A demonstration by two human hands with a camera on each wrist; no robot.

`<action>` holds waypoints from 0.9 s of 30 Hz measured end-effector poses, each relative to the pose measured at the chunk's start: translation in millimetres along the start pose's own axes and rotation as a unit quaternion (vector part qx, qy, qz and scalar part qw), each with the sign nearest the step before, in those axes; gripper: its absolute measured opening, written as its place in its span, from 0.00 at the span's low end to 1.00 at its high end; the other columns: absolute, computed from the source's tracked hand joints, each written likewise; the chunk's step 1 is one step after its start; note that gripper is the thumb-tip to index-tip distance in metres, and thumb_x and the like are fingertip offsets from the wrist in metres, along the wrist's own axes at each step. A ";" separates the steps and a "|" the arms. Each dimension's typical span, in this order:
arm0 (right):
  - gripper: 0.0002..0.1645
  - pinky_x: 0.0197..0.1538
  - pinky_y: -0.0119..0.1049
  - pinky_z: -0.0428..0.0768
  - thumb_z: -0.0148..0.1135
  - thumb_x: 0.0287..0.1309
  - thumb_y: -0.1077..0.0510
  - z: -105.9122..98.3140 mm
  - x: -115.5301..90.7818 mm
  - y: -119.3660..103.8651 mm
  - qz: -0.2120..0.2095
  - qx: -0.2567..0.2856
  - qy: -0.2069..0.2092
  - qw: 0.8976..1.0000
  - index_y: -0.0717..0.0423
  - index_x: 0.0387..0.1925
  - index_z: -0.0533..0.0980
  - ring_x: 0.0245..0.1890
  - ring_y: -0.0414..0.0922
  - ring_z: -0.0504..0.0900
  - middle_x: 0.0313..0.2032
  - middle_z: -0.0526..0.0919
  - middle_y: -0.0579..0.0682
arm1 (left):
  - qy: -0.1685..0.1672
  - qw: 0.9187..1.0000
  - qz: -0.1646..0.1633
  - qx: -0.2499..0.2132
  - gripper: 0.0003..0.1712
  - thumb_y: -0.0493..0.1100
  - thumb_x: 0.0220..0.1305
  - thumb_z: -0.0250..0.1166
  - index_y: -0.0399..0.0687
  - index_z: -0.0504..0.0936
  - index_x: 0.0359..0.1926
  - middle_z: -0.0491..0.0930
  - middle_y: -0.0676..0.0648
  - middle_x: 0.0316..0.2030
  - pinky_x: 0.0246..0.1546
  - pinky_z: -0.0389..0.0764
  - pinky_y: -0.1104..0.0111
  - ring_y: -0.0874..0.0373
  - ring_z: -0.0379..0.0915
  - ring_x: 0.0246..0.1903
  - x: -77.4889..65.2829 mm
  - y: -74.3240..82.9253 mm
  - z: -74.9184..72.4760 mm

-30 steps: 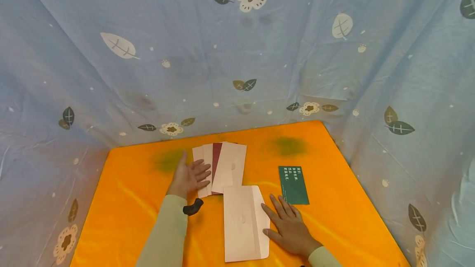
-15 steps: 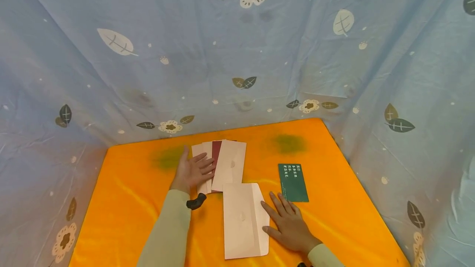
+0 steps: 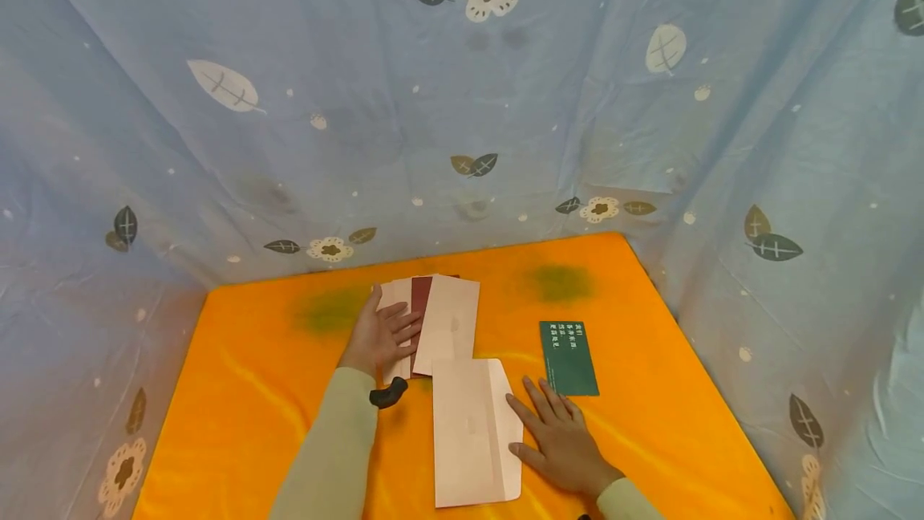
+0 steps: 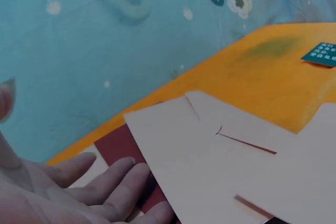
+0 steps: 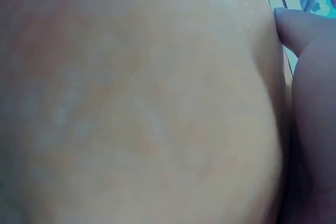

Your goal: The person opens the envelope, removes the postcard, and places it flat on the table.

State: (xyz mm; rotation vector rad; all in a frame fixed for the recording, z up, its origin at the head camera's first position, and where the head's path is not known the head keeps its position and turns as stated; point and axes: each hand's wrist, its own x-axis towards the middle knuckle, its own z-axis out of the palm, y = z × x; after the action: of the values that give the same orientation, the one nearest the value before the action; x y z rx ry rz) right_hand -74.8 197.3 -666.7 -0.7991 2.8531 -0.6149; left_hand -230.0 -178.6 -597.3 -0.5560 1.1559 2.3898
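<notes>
A pale pink envelope (image 3: 462,432) lies on the orange cloth in the head view, its flap unfolded to the right. The thumb and index fingertip of my right hand (image 3: 563,444) rest right at that flap, fingers spread flat. Behind it, several pale envelopes (image 3: 451,323) fan out, with a dark red one (image 3: 421,295) among them. My left hand (image 3: 378,335) lies over the left side of this fan, palm turned up and fingers stretched to the right. In the left wrist view its fingers (image 4: 126,184) overlap the dark red envelope and hold nothing.
A green card (image 3: 570,359) with white characters lies just beyond my right fingertips. The orange cloth (image 3: 650,392) covers the tabletop. Blue curtains (image 3: 346,103) with leaf and flower prints stand along the back and sides. A blurred orange surface fills most of the right wrist view.
My left hand has slid a little to the right, farther over the fanned envelopes. The right hand, the front envelope and the green card stay where they were.
</notes>
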 end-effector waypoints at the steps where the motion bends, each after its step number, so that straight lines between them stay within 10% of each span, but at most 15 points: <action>1: 0.45 0.72 0.72 0.54 0.55 0.80 0.31 -0.1 0.1 -0.2 0.001 -0.001 0.000 1.000 0.42 0.87 0.59 0.85 0.61 0.43 0.87 0.45 0.56 | 0.001 1.000 0.003 0.000 0.62 0.79 0.73 0.56 0.39 0.53 0.86 0.60 0.31 0.80 0.75 0.54 0.35 0.33 0.57 0.78 0.2 -0.6 1.4; 15: 0.45 0.73 0.71 0.52 0.53 0.80 0.29 1.9 3.2 -0.3 0.013 -0.015 -0.015 1.000 0.39 0.88 0.57 0.85 0.60 0.41 0.87 0.43 0.55 | -0.005 0.997 0.004 0.073 0.51 0.65 0.77 0.65 0.42 0.57 0.85 0.60 0.28 0.79 0.72 0.66 0.38 0.29 0.62 0.74 1.2 -2.3 13.6; 27: 0.46 0.72 0.72 0.54 0.53 0.79 0.29 4.6 2.2 2.1 0.007 -0.012 -0.006 1.000 0.39 0.87 0.57 0.85 0.61 0.42 0.87 0.43 0.54 | -0.027 0.977 0.005 0.212 0.34 0.35 0.82 0.59 0.52 0.64 0.84 0.88 0.35 0.52 0.47 0.89 0.51 0.43 0.90 0.42 5.2 -12.8 12.3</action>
State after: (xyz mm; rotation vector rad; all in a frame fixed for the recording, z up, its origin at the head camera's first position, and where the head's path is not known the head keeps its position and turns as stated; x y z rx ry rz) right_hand -76.6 196.1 -671.8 -0.7832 2.8586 -0.5721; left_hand -229.5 -160.5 -601.1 -0.3411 1.5848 2.0591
